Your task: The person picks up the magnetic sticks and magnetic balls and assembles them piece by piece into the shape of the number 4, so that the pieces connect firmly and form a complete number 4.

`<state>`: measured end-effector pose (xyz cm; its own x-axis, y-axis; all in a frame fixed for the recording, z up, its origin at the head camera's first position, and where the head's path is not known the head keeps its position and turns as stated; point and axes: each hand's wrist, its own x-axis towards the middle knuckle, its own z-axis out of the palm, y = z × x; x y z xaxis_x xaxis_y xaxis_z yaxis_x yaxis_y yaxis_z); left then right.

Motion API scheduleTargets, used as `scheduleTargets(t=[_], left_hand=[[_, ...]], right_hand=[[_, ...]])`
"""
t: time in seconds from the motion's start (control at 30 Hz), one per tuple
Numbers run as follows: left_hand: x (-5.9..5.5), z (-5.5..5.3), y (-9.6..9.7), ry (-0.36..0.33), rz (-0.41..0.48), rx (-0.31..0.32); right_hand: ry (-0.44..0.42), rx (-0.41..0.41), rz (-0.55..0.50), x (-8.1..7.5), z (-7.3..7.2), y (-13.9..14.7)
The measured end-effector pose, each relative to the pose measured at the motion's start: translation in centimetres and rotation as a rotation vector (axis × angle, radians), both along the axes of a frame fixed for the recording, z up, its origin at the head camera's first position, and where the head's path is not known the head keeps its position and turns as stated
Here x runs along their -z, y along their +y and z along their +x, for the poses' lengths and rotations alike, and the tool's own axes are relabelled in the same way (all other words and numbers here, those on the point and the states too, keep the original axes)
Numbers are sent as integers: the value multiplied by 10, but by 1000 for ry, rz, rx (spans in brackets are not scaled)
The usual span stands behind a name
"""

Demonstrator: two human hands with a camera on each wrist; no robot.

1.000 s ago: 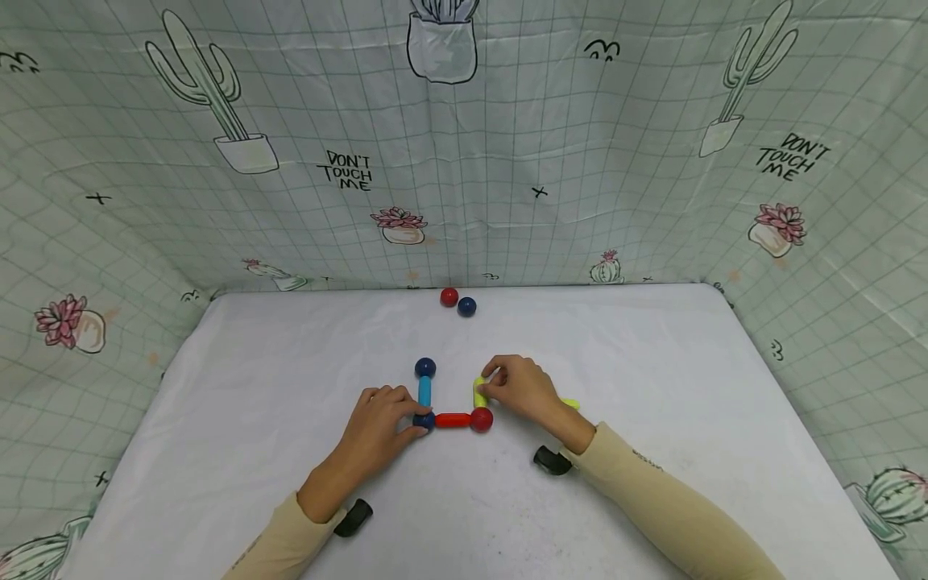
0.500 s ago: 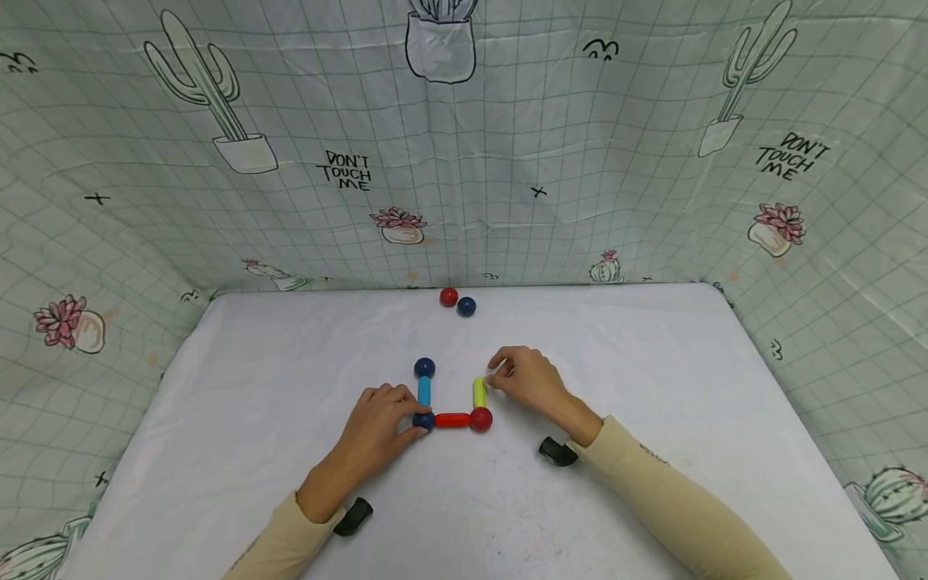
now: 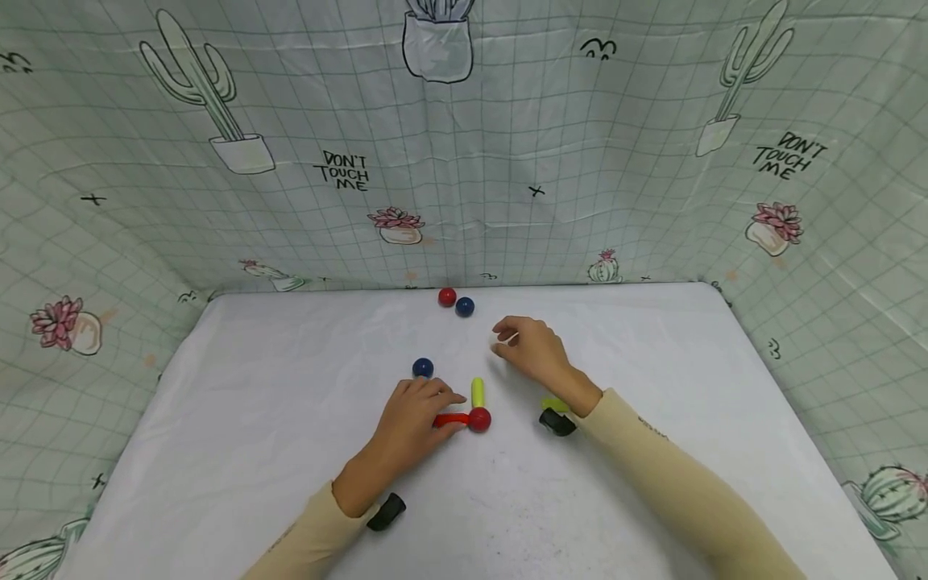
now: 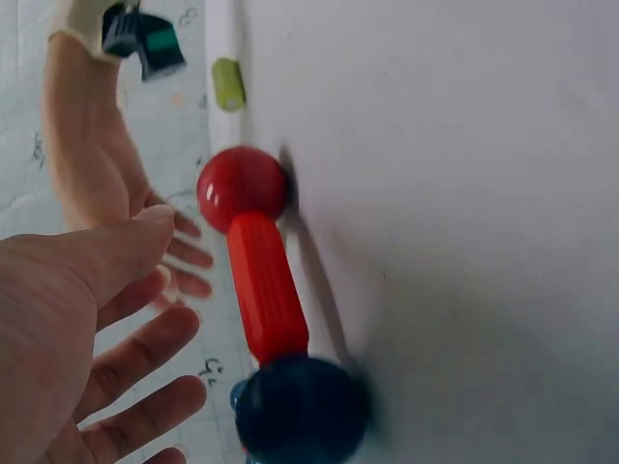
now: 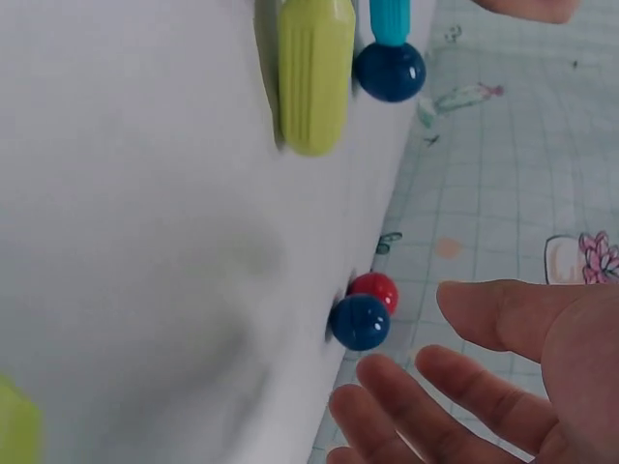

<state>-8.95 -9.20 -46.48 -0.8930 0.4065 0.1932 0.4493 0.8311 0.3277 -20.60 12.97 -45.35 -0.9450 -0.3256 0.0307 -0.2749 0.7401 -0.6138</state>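
Note:
Balls and rods lie joined in a U on the white table. A red rod links a red ball to a dark blue ball. From the red ball a yellow-green rod points back; on the other side a light blue rod ends in another dark blue ball. My left hand hovers over the left corner with fingers spread, hiding part of the U in the head view. Behind the yellow-green rod, my right hand is raised, fingers loosely bent around nothing.
A loose red ball and a loose dark blue ball sit together at the table's back edge. Another yellow-green rod lies under the right wrist. A cactus-print cloth hangs behind the table.
My right hand has let go of the yellow-green rod and moved back toward the far edge. My left hand has released the corner ball and shifted right, toward the red rod.

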Motion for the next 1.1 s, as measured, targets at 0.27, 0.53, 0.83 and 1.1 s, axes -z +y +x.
scheduleTargets(t=[0.27, 0.53, 0.83, 1.1], left_hand=[[5, -1, 18, 15, -31, 2], [8, 0, 24, -9, -56, -8], [13, -1, 29, 33, -71, -11], [12, -1, 30, 33, -93, -25]], right_hand=[[31, -20, 46, -4, -26, -15], [35, -17, 97, -6, -43, -30], [51, 6, 135, -1, -54, -41], [43, 30, 123, 1, -64, -46]])
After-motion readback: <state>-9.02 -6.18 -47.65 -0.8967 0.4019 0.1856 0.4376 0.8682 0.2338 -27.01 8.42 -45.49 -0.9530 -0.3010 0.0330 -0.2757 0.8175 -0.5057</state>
